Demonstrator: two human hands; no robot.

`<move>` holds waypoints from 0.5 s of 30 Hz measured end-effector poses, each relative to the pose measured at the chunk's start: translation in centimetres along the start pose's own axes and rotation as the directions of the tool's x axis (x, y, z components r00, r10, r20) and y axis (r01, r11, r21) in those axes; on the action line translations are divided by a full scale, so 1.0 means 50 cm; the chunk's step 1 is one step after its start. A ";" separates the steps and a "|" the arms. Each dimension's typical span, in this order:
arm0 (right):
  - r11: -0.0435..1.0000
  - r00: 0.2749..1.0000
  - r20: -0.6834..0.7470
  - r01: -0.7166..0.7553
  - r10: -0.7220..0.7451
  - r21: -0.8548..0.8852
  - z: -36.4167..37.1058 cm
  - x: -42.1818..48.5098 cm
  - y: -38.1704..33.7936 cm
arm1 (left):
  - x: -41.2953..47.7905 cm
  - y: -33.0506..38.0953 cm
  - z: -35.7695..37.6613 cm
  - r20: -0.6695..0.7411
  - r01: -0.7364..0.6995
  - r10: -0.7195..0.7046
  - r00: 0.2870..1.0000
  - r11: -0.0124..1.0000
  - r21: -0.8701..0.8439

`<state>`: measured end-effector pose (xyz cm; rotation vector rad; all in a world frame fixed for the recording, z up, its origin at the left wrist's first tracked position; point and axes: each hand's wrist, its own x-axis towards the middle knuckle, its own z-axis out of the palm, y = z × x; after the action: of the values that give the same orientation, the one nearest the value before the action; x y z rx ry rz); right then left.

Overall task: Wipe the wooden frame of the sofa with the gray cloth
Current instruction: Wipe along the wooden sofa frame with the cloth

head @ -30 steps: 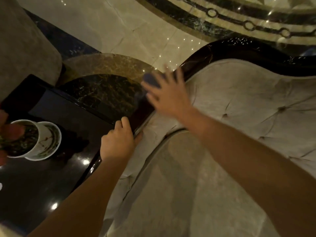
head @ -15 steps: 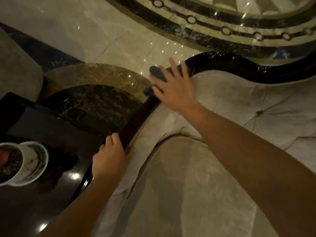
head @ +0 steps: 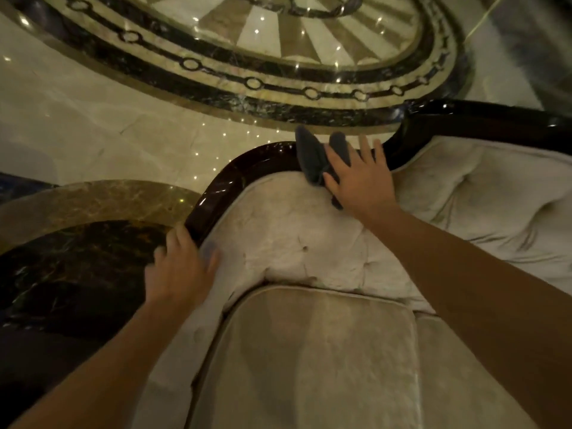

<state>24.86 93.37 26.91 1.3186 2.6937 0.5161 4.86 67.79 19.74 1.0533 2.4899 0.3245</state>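
The sofa's dark glossy wooden frame curves along the top of the tufted beige backrest. The gray cloth lies over the frame near its top middle, two ends sticking up. My right hand presses flat on the cloth, fingers spread, covering its right part. My left hand rests on the frame's lower left stretch, fingers curled over the edge; it looks blurred.
A beige seat cushion fills the bottom centre. To the left lies dark marble with a tan band. Beyond the frame spreads a polished floor with a round inlaid medallion. The frame continues right.
My right hand has slid the cloth along the frame, up and to the right around the curve. My left hand shifted up the frame. The black table with the cups has left the view.
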 end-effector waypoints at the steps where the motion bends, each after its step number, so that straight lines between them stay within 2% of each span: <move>1: 0.994 0.998 0.042 0.060 -0.056 -0.094 -0.011 -0.011 0.031 | 0.045 0.058 -0.004 -0.020 -0.012 0.012 1.000 1.000 -0.004; 3: 0.952 0.982 0.138 0.162 -0.130 -0.261 -0.033 -0.010 0.049 | 0.122 0.165 -0.020 -0.080 -0.078 0.077 0.994 0.997 -0.001; 5: 0.884 0.971 0.222 0.181 -0.090 -0.431 -0.063 0.006 0.054 | 0.159 0.271 -0.026 -0.120 -0.263 0.276 0.954 0.958 0.113; 7: 0.770 0.946 0.321 0.237 -0.044 -0.592 -0.103 0.013 0.042 | 0.168 0.359 -0.018 -0.074 -0.423 0.439 0.895 0.891 0.167; 8: 0.690 0.925 0.381 0.281 -0.009 -0.667 -0.119 0.013 0.083 | 0.160 0.441 -0.011 -0.042 -0.473 0.486 0.873 0.864 0.171; 10: 0.553 0.868 0.496 0.424 -0.021 -0.718 -0.158 0.021 0.071 | 0.157 0.484 0.007 0.023 -0.415 0.417 0.908 0.896 0.159; 12: 0.456 0.874 0.476 0.464 -0.097 -0.759 -0.193 0.024 0.064 | 0.160 0.478 0.023 0.028 -0.345 0.345 0.938 0.924 0.167; 14: 0.487 0.899 0.390 0.437 -0.200 -0.756 -0.227 0.020 0.100 | 0.160 0.473 0.033 0.010 -0.318 0.322 0.947 0.927 0.197; 15: 0.558 0.901 0.342 0.433 -0.266 -0.708 -0.233 0.015 0.126 | 0.158 0.477 0.035 0.007 -0.306 0.312 0.950 0.925 0.227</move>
<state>26.39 94.53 40.05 0.5166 2.0343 1.2250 15.70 90.00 24.69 1.5518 2.4236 0.1490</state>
